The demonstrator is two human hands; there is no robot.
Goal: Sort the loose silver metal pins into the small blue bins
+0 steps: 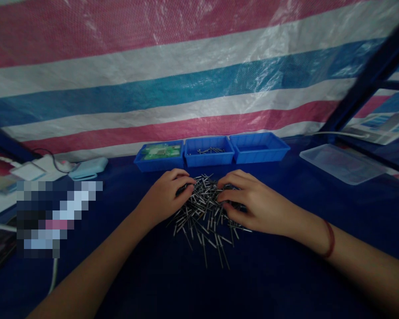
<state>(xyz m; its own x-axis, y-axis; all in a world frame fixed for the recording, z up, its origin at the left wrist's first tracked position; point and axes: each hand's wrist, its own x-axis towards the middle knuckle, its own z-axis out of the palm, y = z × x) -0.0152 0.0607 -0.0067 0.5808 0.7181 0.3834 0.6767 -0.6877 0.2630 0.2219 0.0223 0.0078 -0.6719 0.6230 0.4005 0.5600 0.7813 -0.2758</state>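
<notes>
A loose pile of thin metal pop rivets [204,208] lies on the dark blue tabletop [146,274] in front of me. My left hand [169,192] rests against the pile's left side, fingers curved and the thumb apart from them. On the opposite side, my right hand [244,199] touches the rivets with its fingers spread and bent. Neither hand visibly grips a rivet; the fingertips are partly lost among the pieces. Several rivets have strayed toward me from the pile's near edge. Behind it, the middle blue bin [209,153] holds a few similar rivets.
A left blue bin [159,166] contains green-and-clear packets, and a right blue bin [261,150] stands beside the middle one. A translucent plastic lid [342,164] lies at right. At left are a light blue case [89,167], cables and a blurred-out patch. Striped sheeting [186,88] hangs behind.
</notes>
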